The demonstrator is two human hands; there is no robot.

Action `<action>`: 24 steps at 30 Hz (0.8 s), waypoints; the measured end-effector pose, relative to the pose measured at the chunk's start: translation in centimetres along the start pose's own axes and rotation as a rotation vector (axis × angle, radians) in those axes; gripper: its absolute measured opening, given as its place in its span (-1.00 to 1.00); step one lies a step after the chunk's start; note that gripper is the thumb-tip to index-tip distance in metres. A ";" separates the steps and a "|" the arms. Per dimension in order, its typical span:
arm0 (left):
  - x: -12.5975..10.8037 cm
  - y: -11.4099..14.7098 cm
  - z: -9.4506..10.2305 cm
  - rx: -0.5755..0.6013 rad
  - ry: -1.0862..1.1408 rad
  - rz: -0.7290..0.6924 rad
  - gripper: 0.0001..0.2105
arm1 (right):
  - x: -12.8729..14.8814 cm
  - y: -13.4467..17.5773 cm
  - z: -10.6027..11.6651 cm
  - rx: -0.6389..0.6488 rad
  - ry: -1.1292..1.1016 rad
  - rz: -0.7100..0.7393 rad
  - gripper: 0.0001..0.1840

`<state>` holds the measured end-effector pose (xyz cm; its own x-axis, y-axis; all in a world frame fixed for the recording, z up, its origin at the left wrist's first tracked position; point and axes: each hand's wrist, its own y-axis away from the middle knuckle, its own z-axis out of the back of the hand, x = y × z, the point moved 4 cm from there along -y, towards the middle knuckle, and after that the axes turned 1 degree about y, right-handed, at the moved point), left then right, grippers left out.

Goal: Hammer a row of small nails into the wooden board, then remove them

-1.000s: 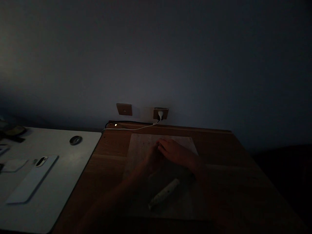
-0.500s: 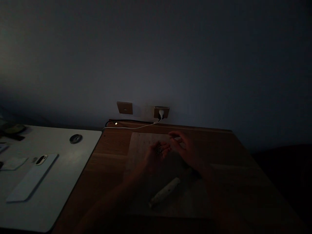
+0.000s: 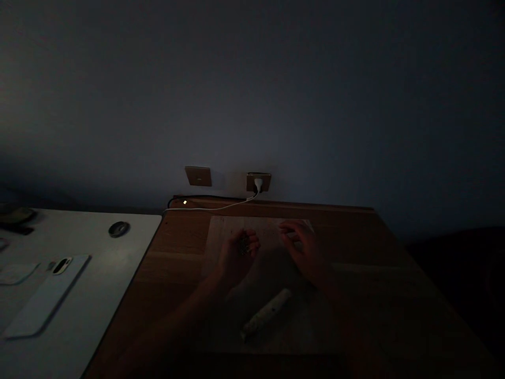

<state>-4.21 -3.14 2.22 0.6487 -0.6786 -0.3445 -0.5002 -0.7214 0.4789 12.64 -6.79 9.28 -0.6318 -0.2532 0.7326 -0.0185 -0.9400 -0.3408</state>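
Note:
My left hand (image 3: 239,255) is turned palm up and cupped, with a cluster of small dark pieces (image 3: 244,245) lying in it; their kind is too dim to tell. To its right, my right hand (image 3: 303,247) hovers over the far right part of a pale sheet (image 3: 268,273), thumb and fingertips brought close together. Anything between those fingertips is too dark to make out. A whitish, elongated object (image 3: 266,314) with dark spots lies slantwise on the sheet, nearer to me than both hands. Tiny dark specks show along the sheet's far part.
The sheet lies on a wooden table (image 3: 173,273) against the wall. A socket (image 3: 264,182) holds a white plug whose cable (image 3: 209,209) runs along the table's back edge. On the white table (image 3: 98,295) at left are a phone (image 3: 47,300) and a tape roll (image 3: 119,229).
My left hand has drawn left and slightly nearer, away from my right hand. My right hand has shifted slightly right and down. The view has turned a little.

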 end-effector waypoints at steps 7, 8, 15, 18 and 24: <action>0.7 -0.9 1.6 -0.071 -0.123 -0.044 -0.80 | -1.6 1.4 0.1 -0.003 0.041 -0.023 -0.79; 1.1 -1.2 2.0 -0.085 -0.229 -0.042 -0.78 | -2.0 1.8 0.0 0.002 0.043 -0.027 -0.78; 1.5 -1.3 1.3 0.033 -1.098 -0.466 -0.73 | -4.0 4.6 0.3 -0.030 0.104 -0.093 -0.75; 1.2 0.6 -0.3 0.249 -1.360 -0.605 -0.79 | -4.2 5.8 1.2 -0.080 0.104 -0.129 -0.73; -1.2 5.0 1.5 0.222 -1.779 -0.817 -0.60 | -7.2 9.4 4.1 -0.157 0.178 -0.283 -0.66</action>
<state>-8.34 -6.16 3.80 -0.4189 0.5233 -0.7421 -0.5736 -0.7860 -0.2305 20.19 -14.72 3.22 -0.7095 0.0686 0.7013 -0.3214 -0.9172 -0.2354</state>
